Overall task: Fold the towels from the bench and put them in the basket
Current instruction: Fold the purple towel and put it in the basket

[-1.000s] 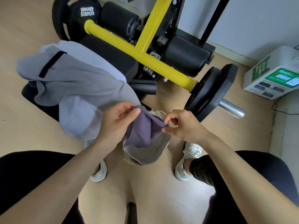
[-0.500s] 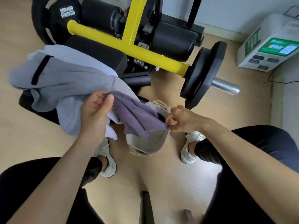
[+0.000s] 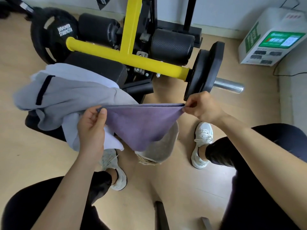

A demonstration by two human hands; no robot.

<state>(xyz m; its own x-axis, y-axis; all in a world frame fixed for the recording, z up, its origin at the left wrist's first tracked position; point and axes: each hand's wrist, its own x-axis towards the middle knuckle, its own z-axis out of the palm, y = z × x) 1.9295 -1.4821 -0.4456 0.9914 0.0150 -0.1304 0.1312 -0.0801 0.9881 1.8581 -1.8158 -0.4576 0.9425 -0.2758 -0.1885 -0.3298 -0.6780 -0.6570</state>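
A purple towel (image 3: 141, 125) hangs stretched between my hands, its top edge taut and doubled. My left hand (image 3: 92, 128) pinches the left corner; my right hand (image 3: 201, 107) pinches the right corner. Under the towel stands a grey woven basket (image 3: 159, 151) on the floor between my feet, its upper part hidden by the cloth. A heap of grey and pale lilac towels (image 3: 66, 100) lies on the black bench pad (image 3: 103, 67) at the left, one with a dark stripe.
A yellow-framed weight machine (image 3: 129, 53) with black rollers and weight plates (image 3: 204, 72) stands just behind the basket; a steel bar end (image 3: 229, 87) pokes out to the right. A white and green box (image 3: 272, 37) sits at far right. My white shoes (image 3: 201, 145) flank the basket.
My hands have drawn apart, pulling the purple towel from a bunched lump into a wide, taut span above the basket. The view has tilted and come closer.
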